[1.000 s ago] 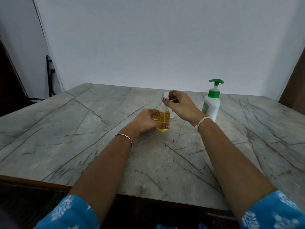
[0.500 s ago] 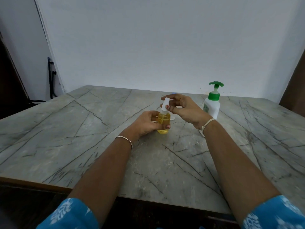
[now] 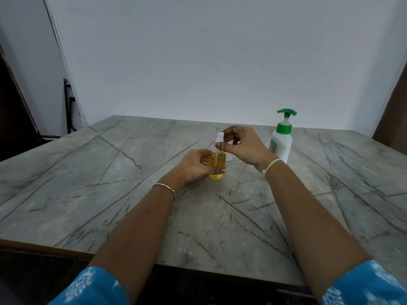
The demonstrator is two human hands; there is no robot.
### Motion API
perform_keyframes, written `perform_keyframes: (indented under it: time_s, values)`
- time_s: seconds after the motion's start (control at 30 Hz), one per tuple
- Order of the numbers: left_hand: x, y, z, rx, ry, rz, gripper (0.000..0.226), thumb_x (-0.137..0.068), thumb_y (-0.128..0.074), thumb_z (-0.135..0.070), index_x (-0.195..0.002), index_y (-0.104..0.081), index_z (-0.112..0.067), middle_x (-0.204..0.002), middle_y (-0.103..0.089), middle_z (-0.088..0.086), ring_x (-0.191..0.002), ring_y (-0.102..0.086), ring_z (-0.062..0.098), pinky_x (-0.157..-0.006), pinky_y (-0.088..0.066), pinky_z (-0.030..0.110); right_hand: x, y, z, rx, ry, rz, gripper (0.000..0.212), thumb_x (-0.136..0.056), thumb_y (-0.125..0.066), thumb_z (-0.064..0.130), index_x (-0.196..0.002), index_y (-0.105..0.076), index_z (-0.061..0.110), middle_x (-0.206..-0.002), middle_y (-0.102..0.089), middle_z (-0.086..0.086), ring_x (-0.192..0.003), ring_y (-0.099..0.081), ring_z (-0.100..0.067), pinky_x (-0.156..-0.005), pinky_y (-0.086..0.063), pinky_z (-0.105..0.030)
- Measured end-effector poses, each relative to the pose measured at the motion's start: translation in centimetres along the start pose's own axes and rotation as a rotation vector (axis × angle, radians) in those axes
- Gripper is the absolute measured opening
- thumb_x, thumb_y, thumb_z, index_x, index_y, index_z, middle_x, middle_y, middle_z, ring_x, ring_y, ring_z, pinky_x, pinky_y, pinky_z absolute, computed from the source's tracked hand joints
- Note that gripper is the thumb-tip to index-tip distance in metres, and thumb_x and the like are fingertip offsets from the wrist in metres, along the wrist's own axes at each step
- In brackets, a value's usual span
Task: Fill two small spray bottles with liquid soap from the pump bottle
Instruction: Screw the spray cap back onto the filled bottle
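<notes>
A small clear spray bottle (image 3: 217,161) filled with yellow liquid stands on the marble table (image 3: 110,183) at the centre. My left hand (image 3: 195,167) grips its body from the left. My right hand (image 3: 241,145) pinches the white spray head (image 3: 219,137) on top of the bottle. The white pump bottle (image 3: 280,143) with a green pump stands upright just right of my right hand. A bit of blue shows behind my right hand; I cannot tell what it is. Something small and clear (image 3: 229,159) lies behind the bottle, mostly hidden.
The table ends at a white wall at the back. A dark stand (image 3: 68,106) is in the left corner off the table. The front table edge runs across the bottom of the view.
My right hand has brought the white spray head down onto the neck of the yellow bottle and now pinches it low at the collar. My left hand has kept its hold.
</notes>
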State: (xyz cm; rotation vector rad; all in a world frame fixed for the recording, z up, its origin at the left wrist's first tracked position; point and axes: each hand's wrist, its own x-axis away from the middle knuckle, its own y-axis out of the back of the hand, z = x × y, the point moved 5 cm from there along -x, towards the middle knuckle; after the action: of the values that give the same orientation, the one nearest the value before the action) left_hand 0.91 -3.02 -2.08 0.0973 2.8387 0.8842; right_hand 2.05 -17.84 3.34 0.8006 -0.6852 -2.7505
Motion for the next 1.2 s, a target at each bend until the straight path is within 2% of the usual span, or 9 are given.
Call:
perform_keyframes:
  time_s: [0.1,0.2,0.3,0.43,0.57,0.77,1.0,1.1,1.2]
  values:
    - [-0.1,0.0,0.2,0.006,0.003,-0.001,0.076,-0.067,-0.085,-0.037,-0.131,-0.054,-0.009,-0.126,-0.061,0.004,-0.115,-0.056,0.019,-0.105,-0.044,0.037,-0.2,-0.3,-0.4,0.027,-0.034,-0.059,0.033,-0.076,-0.082,0.029,-0.098,-0.066,0.01,-0.083,-0.065,0.004,-0.071,-0.056,-0.005,-0.069,-0.044,-0.022]
    - [-0.1,0.0,0.2,0.01,0.01,0.001,0.079,-0.066,-0.085,-0.038,-0.132,-0.053,-0.01,-0.127,-0.061,0.005,-0.116,-0.056,0.021,-0.106,-0.043,0.041,-0.1,-0.7,-0.3,0.091,-0.024,-0.128,0.034,-0.075,-0.082,0.039,-0.087,-0.058,0.017,-0.076,-0.057,0.006,-0.065,-0.049,-0.005,-0.062,-0.04,-0.018]
    - [-0.1,0.0,0.2,0.031,0.017,0.006,0.077,-0.067,-0.085,-0.036,-0.132,-0.053,-0.009,-0.126,-0.062,0.004,-0.116,-0.056,0.02,-0.105,-0.042,0.036,0.5,-1.3,-0.1,0.139,0.02,-0.167,0.04,-0.079,-0.073,0.052,-0.091,-0.053,0.019,-0.081,-0.055,0.007,-0.07,-0.049,-0.007,-0.063,-0.041,-0.019]
    - [0.2,0.0,0.1,0.052,0.018,0.013,0.079,-0.069,-0.084,-0.031,-0.136,-0.049,-0.008,-0.128,-0.06,0.004,-0.114,-0.056,0.017,-0.098,-0.042,0.027,0.9,-1.6,-0.2,-0.235,-0.088,-0.077,0.035,-0.097,-0.051,0.044,-0.115,-0.06,0.016,-0.107,-0.07,0.001,-0.098,-0.062,-0.007,-0.082,-0.043,-0.026]
    - [0.3,-0.2,-0.2,0.031,0.022,0.018,0.079,-0.073,-0.081,-0.031,-0.14,-0.044,-0.009,-0.136,-0.054,0.006,-0.123,-0.052,0.022,-0.107,-0.039,0.035,0.9,-0.9,-0.5,-0.326,-0.117,-0.099,0.039,-0.103,-0.035,0.043,-0.112,-0.065,0.019,-0.103,-0.072,0.002,-0.097,-0.063,-0.007,-0.09,-0.044,-0.028]
    - [0.2,-0.1,-0.3,0.012,0.014,0.022,0.078,-0.074,-0.08,-0.032,-0.139,-0.044,-0.009,-0.136,-0.054,0.007,-0.123,-0.052,0.022,-0.105,-0.039,0.035,0.7,-0.1,-1.2,-0.294,-0.161,-0.26,0.034,-0.103,-0.038,0.039,-0.104,-0.066,0.021,-0.093,-0.066,0.005,-0.087,-0.062,-0.009,-0.075,-0.044,-0.022]
    - [0.5,0.0,-0.3,0.022,-0.014,0.026,0.072,-0.074,-0.08,-0.03,-0.135,-0.048,-0.01,-0.128,-0.058,0.004,-0.115,-0.054,0.017,-0.097,-0.041,0.027,0.6,-0.7,-1.4,-0.37,-0.171,0.052,0.028,-0.095,-0.061,0.023,-0.121,-0.068,0.016,-0.118,-0.07,0.002,-0.117,-0.06,-0.014,-0.1,-0.044,-0.029]
    - [0.6,0.0,-0.3,0.027,-0.012,0.029,0.072,-0.074,-0.081,-0.029,-0.135,-0.048,-0.009,-0.126,-0.059,0.004,-0.112,-0.055,0.017,-0.097,-0.041,0.026,0.6,-0.9,-1.4,-0.349,-0.155,0.061,0.031,-0.091,-0.066,0.017,-0.122,-0.066,0.01,-0.111,-0.073,-0.002,-0.111,-0.065,-0.013,-0.102,-0.046,-0.028]
    - [0.3,-0.1,-0.2,0.027,-0.004,0.016,0.078,-0.071,-0.082,-0.031,-0.137,-0.046,-0.009,-0.13,-0.058,0.006,-0.119,-0.054,0.021,-0.105,-0.041,0.034,0.6,-0.9,-0.9,-0.272,-0.101,0.005,0.031,-0.087,-0.072,0.015,-0.117,-0.069,0.008,-0.103,-0.073,-0.004,-0.089,-0.066,-0.007,-0.082,-0.051,-0.016]
